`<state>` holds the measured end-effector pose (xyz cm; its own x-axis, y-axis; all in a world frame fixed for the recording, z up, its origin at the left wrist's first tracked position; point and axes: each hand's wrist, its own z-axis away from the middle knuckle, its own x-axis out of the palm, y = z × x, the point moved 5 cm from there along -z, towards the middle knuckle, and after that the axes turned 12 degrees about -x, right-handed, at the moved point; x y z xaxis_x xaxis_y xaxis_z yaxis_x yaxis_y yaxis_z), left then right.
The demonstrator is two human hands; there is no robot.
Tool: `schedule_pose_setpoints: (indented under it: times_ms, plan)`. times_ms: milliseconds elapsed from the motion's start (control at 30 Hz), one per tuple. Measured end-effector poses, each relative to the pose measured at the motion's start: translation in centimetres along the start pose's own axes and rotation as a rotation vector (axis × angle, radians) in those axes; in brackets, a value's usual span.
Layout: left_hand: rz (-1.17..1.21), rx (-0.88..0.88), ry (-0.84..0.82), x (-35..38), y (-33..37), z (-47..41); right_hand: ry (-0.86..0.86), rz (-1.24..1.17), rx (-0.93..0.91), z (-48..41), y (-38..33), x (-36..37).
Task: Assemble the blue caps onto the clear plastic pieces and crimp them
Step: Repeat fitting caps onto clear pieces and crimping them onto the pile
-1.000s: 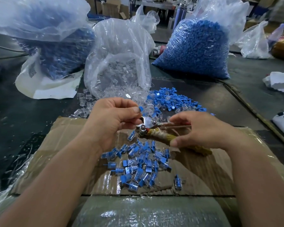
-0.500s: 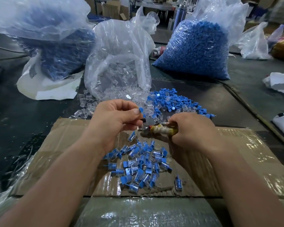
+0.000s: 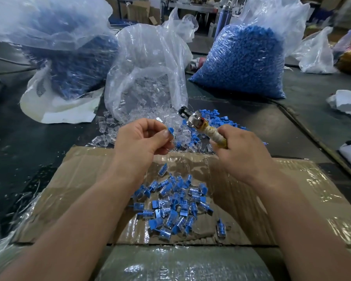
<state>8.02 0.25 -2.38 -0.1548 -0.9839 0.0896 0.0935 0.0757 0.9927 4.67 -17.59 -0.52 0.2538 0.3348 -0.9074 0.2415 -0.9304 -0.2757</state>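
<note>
view: head
hands: 2. left hand and right hand, both raised over the cardboard.
left hand fingers: curled, thumb and forefinger pinching 1 capped piece. Its blue end sticks out past the fingertips toward the right hand. Its clear body is hard to make out.
right hand fingers: clenched round the wrapped handle of 1 crimping tool. The metal head pokes up and left out of the fist. Can't tell how its jaws stand.
gap: capped piece sits just left of and below the tool head, not touching it.
finished heap: blue-capped clear pieces on the cardboard, below both sets of fingers, between the forearms. Several dozen, too tangled for an exact count.
strays: 2. One stray just under the left fingers, a second stray right of the heap.
bags: 3 big ones beyond the fingers. left bag has blue contents, middle bag clear pieces, right bag blue caps.
loose blue caps: spread behind the tool, past the right fingers.
loose clear pieces: spilled at the middle bag's mouth, left of and beyond the left fingers.
</note>
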Motion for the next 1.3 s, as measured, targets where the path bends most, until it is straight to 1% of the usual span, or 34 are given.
schedule_pose_setpoints:
  times_ms: [100,267,433,567,700,833,1133,1300]
  plan:
    - [0.006,0.040,0.031,-0.1,0.1,-0.1,-0.052,-0.122,-0.050,0.0,-0.8,0.6]
    - [0.032,0.074,0.048,-0.2,0.1,-0.2,-0.145,-0.134,-0.088,-0.1,-1.2,1.5]
    - [0.055,0.087,0.038,-0.4,0.2,-0.2,-0.134,-0.127,-0.090,-0.1,-1.2,1.4]
    - [0.064,0.086,0.031,-0.4,0.2,-0.2,-0.120,-0.007,-0.123,-0.2,-1.6,1.2]
    - [0.055,0.085,0.025,-0.3,0.1,-0.2,-0.152,-0.092,-0.065,0.1,-1.3,1.4]
    - [0.033,0.090,0.026,-0.3,0.2,-0.1,-0.180,-0.094,-0.052,0.0,-1.3,1.5]
    - [-0.002,0.102,0.094,-0.6,0.4,0.1,-0.129,-0.083,-0.017,-0.1,-1.8,1.9]
    - [-0.004,0.074,0.103,-0.6,0.2,0.0,-0.109,-0.081,-0.046,-0.2,-1.6,2.0]
